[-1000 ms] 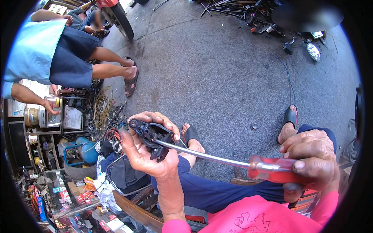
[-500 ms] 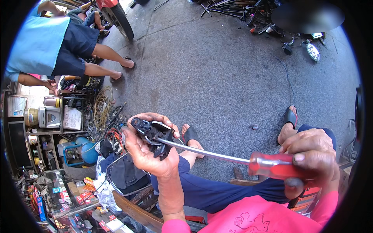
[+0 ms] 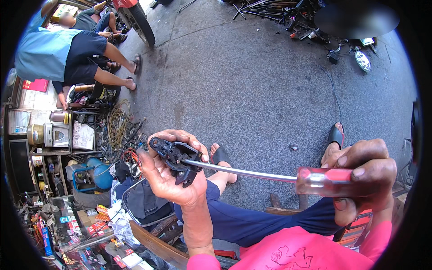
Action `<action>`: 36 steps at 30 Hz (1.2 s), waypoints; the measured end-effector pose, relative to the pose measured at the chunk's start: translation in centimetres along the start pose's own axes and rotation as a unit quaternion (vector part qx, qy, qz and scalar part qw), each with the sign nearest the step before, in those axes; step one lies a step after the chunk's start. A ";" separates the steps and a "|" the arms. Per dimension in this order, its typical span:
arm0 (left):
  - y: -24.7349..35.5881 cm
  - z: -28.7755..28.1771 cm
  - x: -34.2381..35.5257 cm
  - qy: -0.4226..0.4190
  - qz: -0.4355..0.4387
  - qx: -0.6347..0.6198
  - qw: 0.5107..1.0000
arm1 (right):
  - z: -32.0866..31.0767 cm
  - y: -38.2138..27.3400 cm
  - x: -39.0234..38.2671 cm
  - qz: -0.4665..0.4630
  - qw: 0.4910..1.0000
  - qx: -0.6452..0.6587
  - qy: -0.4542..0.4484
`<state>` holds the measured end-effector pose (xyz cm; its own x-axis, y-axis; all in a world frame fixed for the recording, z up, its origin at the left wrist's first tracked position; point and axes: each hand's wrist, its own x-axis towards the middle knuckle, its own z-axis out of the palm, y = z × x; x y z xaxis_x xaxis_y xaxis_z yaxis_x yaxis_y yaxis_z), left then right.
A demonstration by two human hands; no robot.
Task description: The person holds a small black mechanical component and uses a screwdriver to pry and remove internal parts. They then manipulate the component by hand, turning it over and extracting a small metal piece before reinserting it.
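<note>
A small black mechanical part with a round eyelet at one end (image 3: 173,155) lies in my left hand (image 3: 180,186), its fingers curled around it. I cannot make out exactly what kind of part it is. My right hand (image 3: 369,175) grips a long screwdriver by its red, clear-ended handle (image 3: 321,181). The screwdriver's metal shaft (image 3: 245,173) runs leftward across my lap, and its tip meets the middle of the black part. Where the tip sits inside the part is hidden.
At left stand a shelf with a blue tank (image 3: 100,173), coiled hose (image 3: 118,126) and a cluttered glass counter (image 3: 76,225). A person in a light blue shirt (image 3: 47,51) stands beyond, near a motorcycle wheel (image 3: 139,27). Loose parts and a round lamp (image 3: 362,61) lie far right.
My right hand and the screwdriver handle have shifted slightly right, with the fingers placed differently on the handle. The black part has tilted a little. The person in blue has stepped left.
</note>
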<state>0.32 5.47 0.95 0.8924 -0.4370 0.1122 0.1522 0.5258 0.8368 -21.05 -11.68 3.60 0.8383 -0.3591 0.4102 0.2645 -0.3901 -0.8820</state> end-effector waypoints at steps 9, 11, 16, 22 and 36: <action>0.2 0.1 0.1 -0.009 -0.003 -0.037 0.999 | 0.0 0.9 -0.3 -0.019 0.997 0.077 0.005; 0.2 0.1 0.0 -0.007 -0.004 -0.035 0.999 | 0.1 1.1 -0.4 -0.018 0.996 0.086 0.009; 0.0 0.1 0.0 -0.028 -0.007 -0.031 0.999 | 0.0 0.3 -0.1 -0.004 0.999 0.044 0.002; 0.0 0.2 0.0 -0.033 -0.002 -0.026 0.999 | 0.3 0.7 -0.1 -0.025 0.998 0.048 0.014; 0.1 0.2 0.1 -0.035 -0.006 -0.033 0.999 | 0.7 0.4 -0.3 0.023 0.995 0.087 0.038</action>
<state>0.32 5.39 1.16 0.8587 -0.4925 0.1420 0.1924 0.5665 0.8013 -20.85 -11.19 2.98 0.8148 -0.4388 0.3789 0.3105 -0.2216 -0.9244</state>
